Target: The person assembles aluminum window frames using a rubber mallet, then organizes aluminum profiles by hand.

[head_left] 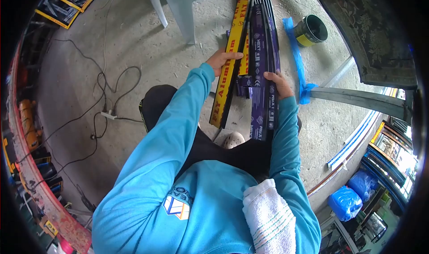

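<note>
In the head view my left hand [219, 61] is closed around a long aluminum profile [224, 84] covered in yellow film with red lettering, its thumb lying across the top. My right hand [281, 85] grips the edge of a purple-wrapped aluminum profile [259, 82] with white print. The two lengths run side by side away from my lap, their near ends apart. Between and beneath them lie more purple-wrapped pieces [243, 88] and another yellow strip. The far ends pass beside a plastic chair.
A white plastic chair [185, 13] stands ahead. To the right are a black bucket [311, 30], blue plastic film [292, 53] and a grey metal bar [357, 97]. Dark cables [105, 86] with a white socket strip cross the floor at left. Blue bags [345, 203] sit lower right.
</note>
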Motion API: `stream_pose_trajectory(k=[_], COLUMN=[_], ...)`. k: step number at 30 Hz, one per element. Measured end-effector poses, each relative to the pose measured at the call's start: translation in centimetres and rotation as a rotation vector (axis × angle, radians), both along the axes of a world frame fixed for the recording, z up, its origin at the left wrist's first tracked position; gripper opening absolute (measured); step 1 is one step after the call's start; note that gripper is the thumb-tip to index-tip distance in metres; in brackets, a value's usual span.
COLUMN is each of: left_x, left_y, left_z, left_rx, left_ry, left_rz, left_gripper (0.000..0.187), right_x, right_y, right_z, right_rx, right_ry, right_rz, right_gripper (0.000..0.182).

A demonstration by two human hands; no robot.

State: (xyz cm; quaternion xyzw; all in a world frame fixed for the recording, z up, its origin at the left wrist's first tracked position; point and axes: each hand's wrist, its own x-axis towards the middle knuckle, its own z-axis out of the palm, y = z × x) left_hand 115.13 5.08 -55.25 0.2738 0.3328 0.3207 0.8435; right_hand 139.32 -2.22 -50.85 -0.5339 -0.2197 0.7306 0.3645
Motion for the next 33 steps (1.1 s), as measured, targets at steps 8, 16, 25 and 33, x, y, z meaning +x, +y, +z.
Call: stream_pose_trajectory(k=[8, 16, 25, 33], left_x=[-1.9, -3.7, -1.7, -0.4], left_y=[0.2, 0.1, -1.6, -3.6], left_z=[-2.0, -5.6, -13.2, -14.4], left_rx=[-0.063, -0.17, -0.177, -0.147], left_ry=[0.077, 0.267, 0.35, 0.598], left_rz=[0.181, 0.24, 0.232, 0.317], left_gripper=[0.052, 0.047, 0.044, 0.057], right_x=[0.4, 3.3, 3.3, 0.6], right_y=[-2.1, -3.3, -2.5, -1.0], right_z=[1.4, 3.2, 1.4, 1.8], right_rx=[-0.042, -0.006, -0.155, -0.127], right_ry=[-0.067, 0.15, 0.064, -0.256], right_rz=[-0.07, -0.29, -0.295, -0.187], right_gripper=[0.057, 0.034, 0.027, 0.033])
